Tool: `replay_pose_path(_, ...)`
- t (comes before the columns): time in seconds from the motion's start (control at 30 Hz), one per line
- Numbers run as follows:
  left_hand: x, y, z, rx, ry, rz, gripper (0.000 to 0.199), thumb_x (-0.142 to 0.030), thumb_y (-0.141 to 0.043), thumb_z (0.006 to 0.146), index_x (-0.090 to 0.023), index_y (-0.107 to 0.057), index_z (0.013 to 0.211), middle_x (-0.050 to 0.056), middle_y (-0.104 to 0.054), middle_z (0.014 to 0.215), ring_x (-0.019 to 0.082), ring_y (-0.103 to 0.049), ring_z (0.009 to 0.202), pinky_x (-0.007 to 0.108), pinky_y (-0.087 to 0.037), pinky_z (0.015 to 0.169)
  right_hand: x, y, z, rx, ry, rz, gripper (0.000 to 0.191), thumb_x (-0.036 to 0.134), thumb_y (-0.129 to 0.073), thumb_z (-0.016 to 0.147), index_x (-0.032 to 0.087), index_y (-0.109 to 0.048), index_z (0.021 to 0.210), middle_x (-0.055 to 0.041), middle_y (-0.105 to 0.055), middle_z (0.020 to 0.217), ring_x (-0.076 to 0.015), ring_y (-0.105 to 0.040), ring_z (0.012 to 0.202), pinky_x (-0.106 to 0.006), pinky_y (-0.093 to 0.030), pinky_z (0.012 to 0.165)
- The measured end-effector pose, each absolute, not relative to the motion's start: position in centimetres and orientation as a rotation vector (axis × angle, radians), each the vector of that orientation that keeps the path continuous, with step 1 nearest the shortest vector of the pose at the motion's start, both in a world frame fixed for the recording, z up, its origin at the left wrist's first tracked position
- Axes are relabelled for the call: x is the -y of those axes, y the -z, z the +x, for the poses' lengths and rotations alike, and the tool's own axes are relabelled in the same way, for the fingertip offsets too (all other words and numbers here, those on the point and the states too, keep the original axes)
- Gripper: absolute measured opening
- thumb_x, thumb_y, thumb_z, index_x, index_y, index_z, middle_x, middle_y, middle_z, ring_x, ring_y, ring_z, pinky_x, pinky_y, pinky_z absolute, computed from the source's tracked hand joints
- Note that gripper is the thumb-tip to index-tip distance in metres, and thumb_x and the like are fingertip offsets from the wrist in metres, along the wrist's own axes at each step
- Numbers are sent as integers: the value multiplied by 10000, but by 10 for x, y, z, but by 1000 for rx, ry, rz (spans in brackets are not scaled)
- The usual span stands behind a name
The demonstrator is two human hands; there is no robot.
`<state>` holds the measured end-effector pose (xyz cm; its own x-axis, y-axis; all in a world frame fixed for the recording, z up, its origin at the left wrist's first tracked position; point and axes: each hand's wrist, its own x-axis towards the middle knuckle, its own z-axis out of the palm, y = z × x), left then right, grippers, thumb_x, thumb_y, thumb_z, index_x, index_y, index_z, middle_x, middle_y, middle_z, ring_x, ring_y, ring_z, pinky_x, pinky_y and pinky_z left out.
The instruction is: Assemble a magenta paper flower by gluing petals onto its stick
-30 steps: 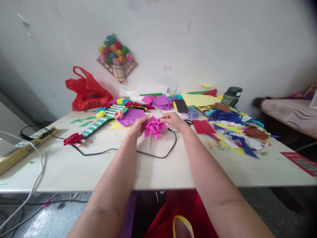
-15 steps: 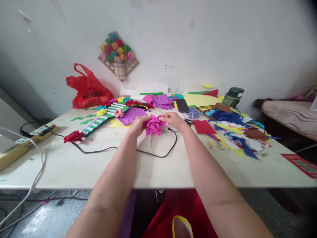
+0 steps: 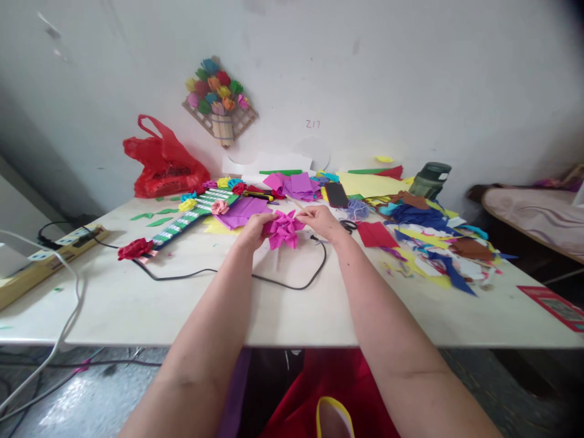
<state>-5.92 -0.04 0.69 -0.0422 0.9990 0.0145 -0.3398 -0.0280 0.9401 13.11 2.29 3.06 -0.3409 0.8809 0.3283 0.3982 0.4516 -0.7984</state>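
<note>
A magenta paper flower (image 3: 283,230) is held above the middle of the white table (image 3: 301,316). My left hand (image 3: 256,231) is closed on its left side, the fingertips partly hidden by petals. At the flower's upper right, my right hand (image 3: 318,221) pinches a thin light stick (image 3: 298,207) that slants up and to the left. Whether the stick touches the petals I cannot tell. Beneath the flower a black cable (image 3: 292,287) curves across the table.
Purple paper (image 3: 244,212), a striped board with paper flowers (image 3: 196,213) and a red bag (image 3: 168,164) lie left. Behind is a phone (image 3: 336,195). To the right are black scissors (image 3: 348,225), red paper (image 3: 376,235), scraps (image 3: 420,213) and a bottle (image 3: 430,180).
My right fingers have shifted slightly, and the stick in them shows more clearly near the flower. The flower has turned a little; my left hand is nearly unmoved.
</note>
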Motion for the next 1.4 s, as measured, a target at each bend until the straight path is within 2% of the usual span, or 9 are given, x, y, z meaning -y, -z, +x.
replay_pose_path(0.1,-1,-7,-61,-959,-1461,919,116,-221,-689,571,-140,-606,576,-5,-551,512,91,-481,457,218,-358,455,-24,-34,137,1961,-547,-1326,303,451,-559,754,169,-610,654,-20,-588,641,-154,-498,639,-273,-329,603)
replay_pose_path(0.2,-2,-6,-63,-946,-1512,909,109,-224,-684,573,-142,-615,592,-2,-567,529,91,-484,464,215,-348,449,-29,-35,147,1937,-339,-1593,433,577,-474,822,185,-659,823,-92,-676,843,-212,-562,763,-296,-331,631)
replay_pose_path(0.3,-2,-6,-64,-933,-1521,916,114,-233,-687,578,-146,-617,602,-6,-560,530,95,-490,472,218,-362,464,-36,-29,158,1888,-259,-1782,409,461,-380,906,181,-676,940,-148,-695,973,-238,-595,835,-311,-337,645)
replay_pose_path(0.37,-2,-5,-65,-931,-1522,925,115,-238,-685,580,-147,-618,603,-8,-551,526,94,-484,473,219,-364,466,-39,-25,162,1911,-225,-1818,363,401,-402,909,183,-692,933,-150,-699,984,-242,-598,854,-313,-336,643)
replay_pose_path(0.57,-1,-6,-64,-952,-1513,973,129,-240,-670,587,-149,-584,555,-17,-500,488,82,-426,445,217,-318,443,-34,-24,157,2014,-283,-1677,345,432,-462,884,202,-713,828,-92,-702,860,-207,-571,773,-298,-310,609)
replay_pose_path(0.8,-2,-5,-66,-954,-1479,1043,159,-268,-694,585,-138,-604,566,-14,-496,488,80,-423,443,217,-310,440,-38,-23,151,1885,-537,-1356,322,402,-448,866,167,-663,822,-8,-597,634,-139,-501,605,-261,-337,601)
replay_pose_path(1.07,-4,-3,-67,-969,-1458,1034,163,-279,-717,582,-138,-639,608,-8,-531,511,91,-461,462,216,-339,441,-27,-30,144,1804,-742,-1159,344,448,-510,798,187,-502,574,-30,-621,709,-112,-455,591,-262,-328,589)
replay_pose_path(1.23,-3,-5,-65,-963,-1466,998,165,-266,-710,572,-143,-600,564,-14,-510,487,87,-446,446,214,-336,430,-22,-33,139,1815,-771,-1154,374,457,-559,756,207,-390,537,19,-505,585,-113,-437,600,-262,-291,591)
replay_pose_path(1.4,-3,-6,-65,-970,-1474,939,144,-251,-703,555,-139,-622,598,-8,-542,510,97,-484,475,213,-385,454,-24,-31,137,1840,-752,-1154,378,466,-561,744,209,-384,530,49,-383,529,-118,-428,604,-262,-284,598)
